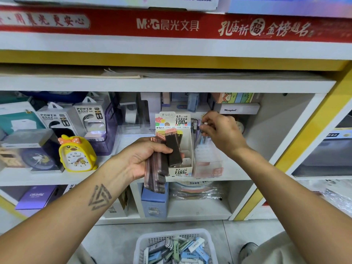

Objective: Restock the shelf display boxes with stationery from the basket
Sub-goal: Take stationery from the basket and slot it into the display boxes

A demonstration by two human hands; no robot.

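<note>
Meanwhile, at the centre of the frame, the left hand (144,159) was clenched around a fan of dark lead refill cases (162,159), held just in front of the lead display box (174,141) on the shelf (47,176). Just right of it, the right hand (219,132) pinched the top of a pen (206,123) in the neighbouring pen box (208,161). The basket (176,248) sat on the floor at the bottom of the frame. With one hand gripping so many cases, some could probably slip and fall.
</note>
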